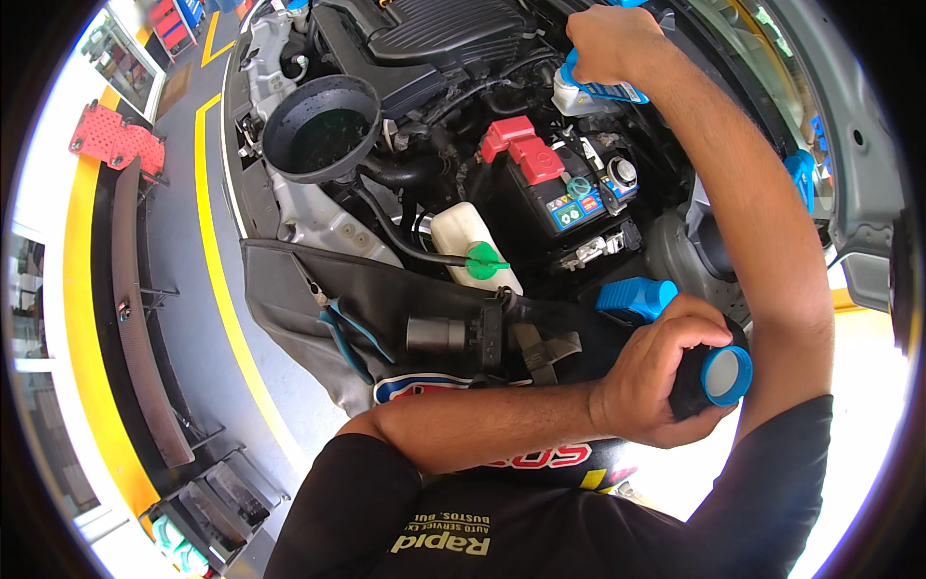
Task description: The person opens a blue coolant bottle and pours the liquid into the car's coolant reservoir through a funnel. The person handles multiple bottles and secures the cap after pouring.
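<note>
My left hand (655,373) grips a dark rounded container (687,383) with a blue ring and pale centre (726,376) facing up. Just beyond it stands a blue plastic bottle (633,298) with a blue cap. My right hand (615,43) reaches across the engine bay, closed around a blue plastic item (626,93) that bears writing; the hand hides much of its shape. Right below that is a whitish fluid reservoir (575,100). A clear greenish cap (579,187) rests on the car battery (571,188), near its red terminal cover (524,148).
A black funnel (322,130) holding dark liquid stands at the radiator. A white reservoir (463,231) has a green cap (483,260). Pliers with blue handles (340,333), a metal socket (435,334) and a black connector (492,334) lie on the fender cover (289,289).
</note>
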Available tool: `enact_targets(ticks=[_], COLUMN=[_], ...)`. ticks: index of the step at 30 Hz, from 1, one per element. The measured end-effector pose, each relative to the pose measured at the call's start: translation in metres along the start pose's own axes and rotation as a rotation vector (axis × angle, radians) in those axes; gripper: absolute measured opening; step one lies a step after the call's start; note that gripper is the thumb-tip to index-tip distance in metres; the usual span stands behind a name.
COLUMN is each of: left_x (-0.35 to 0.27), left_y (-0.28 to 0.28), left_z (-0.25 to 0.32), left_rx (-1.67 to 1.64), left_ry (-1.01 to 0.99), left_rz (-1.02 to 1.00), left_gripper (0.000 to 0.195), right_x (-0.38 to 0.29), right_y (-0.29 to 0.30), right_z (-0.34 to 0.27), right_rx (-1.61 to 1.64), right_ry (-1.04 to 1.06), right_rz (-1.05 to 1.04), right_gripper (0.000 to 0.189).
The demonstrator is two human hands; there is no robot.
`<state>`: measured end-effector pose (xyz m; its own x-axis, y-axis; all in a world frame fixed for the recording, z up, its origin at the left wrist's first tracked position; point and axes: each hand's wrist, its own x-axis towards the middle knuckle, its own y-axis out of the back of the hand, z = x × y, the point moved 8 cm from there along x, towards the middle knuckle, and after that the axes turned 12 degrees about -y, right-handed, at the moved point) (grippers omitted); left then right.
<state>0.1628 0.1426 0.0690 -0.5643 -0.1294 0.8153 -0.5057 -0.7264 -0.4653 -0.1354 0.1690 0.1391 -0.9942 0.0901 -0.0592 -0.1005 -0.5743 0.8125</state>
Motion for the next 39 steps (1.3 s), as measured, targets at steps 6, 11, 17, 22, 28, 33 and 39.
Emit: enact_targets(ticks=[6, 11, 17, 22, 28, 33, 39], left_x=[-0.001, 0.001, 0.002, 0.006, 0.01, 0.031, 0.102], left_y=[0.0, 0.0, 0.002, 0.001, 0.003, 0.013, 0.078], left_z=[0.0, 0.0, -0.001, 0.002, 0.002, 0.013, 0.011], left_rx=[0.005, 0.021, 0.016, 0.024, 0.076, 0.175, 0.513], left_ry=[-0.003, -0.003, 0.007, 0.002, -0.011, 0.001, -0.06], left_rz=[0.016, 0.004, 0.003, -0.011, -0.039, -0.12, -0.038], left_gripper=[0.075, 0.073, 0.072, 0.069, 0.065, 0.062, 0.048], right_x=[0.007, 0.019, 0.017, 0.024, 0.002, -0.03, -0.077], right_y=[0.003, -0.005, -0.001, -0.02, -0.033, -0.065, -0.107], right_z=[-0.008, -0.014, -0.024, -0.01, 0.004, 0.035, 0.086], right_rx=[-0.054, -0.106, -0.201, -0.108, 0.015, 0.346, 0.871], right_ry=[0.034, 0.091, 0.156, 0.262, 0.127, -0.041, -0.217], right_rz=[-0.022, 0.014, -0.003, 0.294, 0.176, 0.191, 0.251], right_gripper=[0.037, 0.038, 0.036, 0.036, 0.031, 0.038, 0.061])
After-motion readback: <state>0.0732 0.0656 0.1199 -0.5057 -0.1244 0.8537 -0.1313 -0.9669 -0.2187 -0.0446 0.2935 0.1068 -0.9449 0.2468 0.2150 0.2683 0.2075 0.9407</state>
